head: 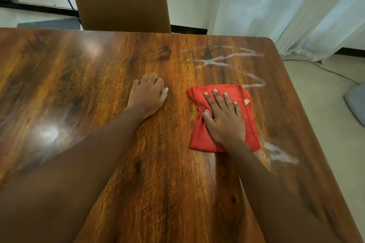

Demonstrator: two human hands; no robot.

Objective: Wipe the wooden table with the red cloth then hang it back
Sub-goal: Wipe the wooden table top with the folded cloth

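I see one red cloth (pixel 223 118) lying folded on the wooden bench (pixel 98 85), right of centre. My right hand (pixel 224 118) presses flat on it, fingers spread, not gripping. My left hand (pixel 147 95) rests on bare wood just beside it, fingers curled loosely, holding nothing. White smears (pixel 227 59) streak the wood beyond the cloth. One chair (pixel 120 0) stands behind the far edge.

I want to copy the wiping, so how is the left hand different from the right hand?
The right hand lies flat with fingers spread, pressing on the red cloth; the left hand rests on the bare wooden table with fingers curled. The right hand sits beside the white smears; the left hand is farther from them. Both are palm down on the tabletop.
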